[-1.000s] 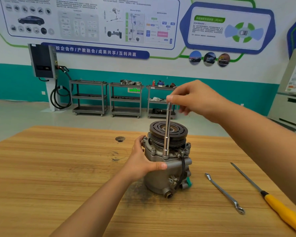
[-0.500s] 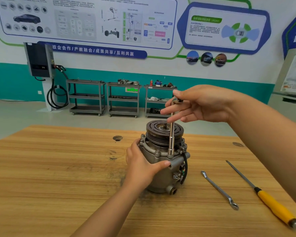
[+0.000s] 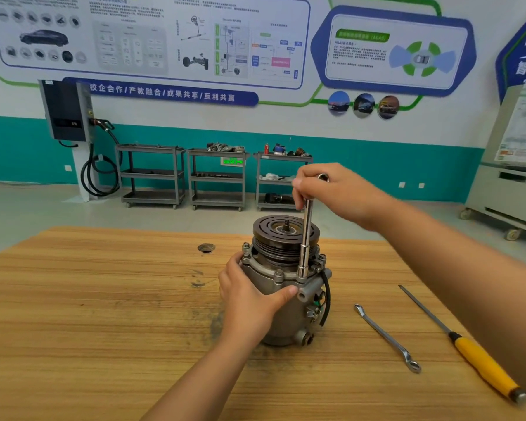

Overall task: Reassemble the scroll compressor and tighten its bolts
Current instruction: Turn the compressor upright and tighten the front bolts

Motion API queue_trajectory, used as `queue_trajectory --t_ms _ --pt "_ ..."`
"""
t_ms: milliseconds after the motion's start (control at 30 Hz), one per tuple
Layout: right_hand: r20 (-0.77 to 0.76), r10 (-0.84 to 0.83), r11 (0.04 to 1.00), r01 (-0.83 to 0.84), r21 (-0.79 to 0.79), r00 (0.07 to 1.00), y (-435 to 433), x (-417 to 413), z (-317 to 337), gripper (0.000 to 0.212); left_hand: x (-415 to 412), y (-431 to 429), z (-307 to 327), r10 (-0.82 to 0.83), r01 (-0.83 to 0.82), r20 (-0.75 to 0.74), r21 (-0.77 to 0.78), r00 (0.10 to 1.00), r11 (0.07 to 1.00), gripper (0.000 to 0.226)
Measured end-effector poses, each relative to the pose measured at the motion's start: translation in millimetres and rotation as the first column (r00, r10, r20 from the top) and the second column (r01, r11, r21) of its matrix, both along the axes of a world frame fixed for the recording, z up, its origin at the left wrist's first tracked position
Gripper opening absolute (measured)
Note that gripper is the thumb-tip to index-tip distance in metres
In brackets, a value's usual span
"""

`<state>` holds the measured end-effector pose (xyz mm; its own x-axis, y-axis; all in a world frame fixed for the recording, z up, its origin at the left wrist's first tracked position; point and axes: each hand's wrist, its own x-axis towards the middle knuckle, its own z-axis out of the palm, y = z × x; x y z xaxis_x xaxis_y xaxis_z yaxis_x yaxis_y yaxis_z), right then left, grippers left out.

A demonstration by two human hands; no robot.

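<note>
The left hand (image 3: 249, 302) grips the scroll compressor (image 3: 281, 317) from its 9 o'clock side, thumb laid across the near face just below the flange and fingers curled round the far side. The right hand (image 3: 331, 192) is closed round the top of a chrome socket driver (image 3: 306, 238), whose upper end shows above the knuckles. The driver stands nearly upright, and its socket end sits on a bolt at about 5 o'clock on the flange.

The compressor stands on end in the middle of the desk (image 3: 104, 329). Its grey cast-metal housing is rounded. On top sits a dark grooved pulley (image 3: 286, 238) with a slotted clutch plate and a short shaft stub in the centre. Bolt heads (image 3: 279, 273) ring the flange beneath the pulley. A black cable (image 3: 327, 293) loops down the 3 o'clock side, and a round port (image 3: 306, 338) faces out near the base at 5 o'clock.

At 4 o'clock from the compressor a slim ring spanner (image 3: 386, 335) lies flat on the wood. Farther out the same way lies a screwdriver (image 3: 480, 363) with a yellow handle, its blade pointing towards 11 o'clock. A small round hole (image 3: 206, 247) marks the desk at 10 o'clock.

Beyond the desk, three grey shelf trolleys (image 3: 217, 180) stand against a teal-and-white wall beside a wall-mounted charger (image 3: 66, 110) with a coiled cable.
</note>
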<state>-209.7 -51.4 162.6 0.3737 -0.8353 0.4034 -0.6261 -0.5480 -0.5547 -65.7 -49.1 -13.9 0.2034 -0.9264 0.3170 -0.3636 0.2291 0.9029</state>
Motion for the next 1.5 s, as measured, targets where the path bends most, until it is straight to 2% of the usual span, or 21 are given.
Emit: queue_trajectory --t_ms 67,133,200,267,367,500,567,633,767,833,900,1000,1067,1133,1233,1333,1433,1500 --pt "0.255 0.020 0.999 -0.027 0.025 0.967 -2.4 6.6 -11.9 0.035 0.1 0.4 -0.2 0.009 -0.009 -0.011 -0.009 1.000 1.000 0.109" --pt "0.516 0.027 0.994 -0.077 0.076 0.856 -2.5 14.0 -20.2 0.035 0.9 0.7 -0.8 0.023 -0.023 -0.010 -0.015 1.000 1.000 0.107" --pt "0.605 -0.021 0.999 -0.003 0.040 0.796 -2.7 20.9 -26.7 0.034 0.0 2.4 -1.7 0.057 -0.057 0.000 -0.024 0.998 0.998 0.105" --pt "0.587 -0.065 0.988 0.135 -0.077 0.807 -2.9 27.6 -34.2 0.035 -5.3 7.9 -1.5 0.129 -0.128 0.015 -0.040 0.992 0.991 0.103" --pt "0.557 -0.146 0.912 0.330 -0.246 0.818 -1.1 33.1 -40.2 0.040 -20.1 22.6 0.1 0.264 -0.263 0.003 -0.060 0.965 0.963 0.103" --pt "0.637 -0.177 0.855 0.438 -0.278 0.750 -5.5 37.9 -42.5 0.044 -44.4 46.4 -3.2 0.357 -0.360 -0.044 -0.070 0.933 0.930 0.101" --pt "0.678 -0.170 0.855 0.449 -0.260 0.715 -8.3 38.8 -42.8 0.044 -54.6 57.2 -6.4 0.330 -0.332 -0.035 -0.047 0.943 0.942 0.109" --pt "0.683 -0.154 0.881 0.412 -0.232 0.714 -10.0 35.0 -42.9 0.043 -55.2 63.8 -10.2 0.311 -0.312 -0.038 -0.051 0.950 0.949 0.106" --pt "0.717 -0.104 0.958 0.264 -0.115 0.689 -10.9 16.7 -40.2 0.041 -22.2 58.2 -6.1 0.280 -0.286 -0.056 -0.168 0.958 0.943 0.096" --pt "0.733 -0.080 0.974 0.211 -0.088 0.675 -10.0 10.4 -39.1 0.040 5.0 45.1 4.2 0.204 -0.206 -0.027 -0.157 0.979 0.966 0.103" --pt "0.726 -0.048 0.979 0.175 -0.100 0.686 -8.9 9.7 -39.8 0.040 35.5 27.7 13.4 0.008 -0.008 -0.015 -0.043 1.000 0.999 0.119" --pt "0.681 -0.037 0.970 0.189 -0.151 0.732 -10.8 14.7 -42.0 0.040 64.4 5.2 20.5 -0.347 0.342 -0.005 0.169 0.938 0.924 0.129" --pt "0.649 -0.034 0.966 0.191 -0.173 0.760 -12.1 19.3 -42.8 0.039 68.3 -4.1 21.1 -0.438 0.443 -0.068 0.195 0.896 0.875 0.135" --pt "0.645 -0.031 0.964 0.195 -0.184 0.763 -12.2 21.1 -43.4 0.039 67.9 -9.5 22.5 -0.450 0.460 -0.093 0.185 0.888 0.869 0.144" --pt "0.674 -0.049 0.947 0.248 -0.202 0.737 -12.3 20.3 -45.8 0.040 66.1 -9.7 22.5 -0.406 0.400 0.000 0.171 0.914 0.901 0.144" --pt "0.681 -0.078 0.917 0.321 -0.238 0.728 -14.0 26.0 -47.2 0.042 57.8 5.5 18.6 -0.290 0.272 0.101 0.157 0.952 0.949 0.141" --pt "0.665 -0.130 0.866 0.411 -0.285 0.735 -16.2 35.0 -46.5 0.043 41.0 27.2 12.6 -0.080 0.060 0.162 0.126 0.983 0.990 0.143" --pt "0.664 -0.161 0.850 0.444 -0.282 0.730 -19.1 40.9 -45.9 0.043 24.1 41.0 7.7 0.098 -0.123 0.208 0.106 0.973 0.987 0.141"
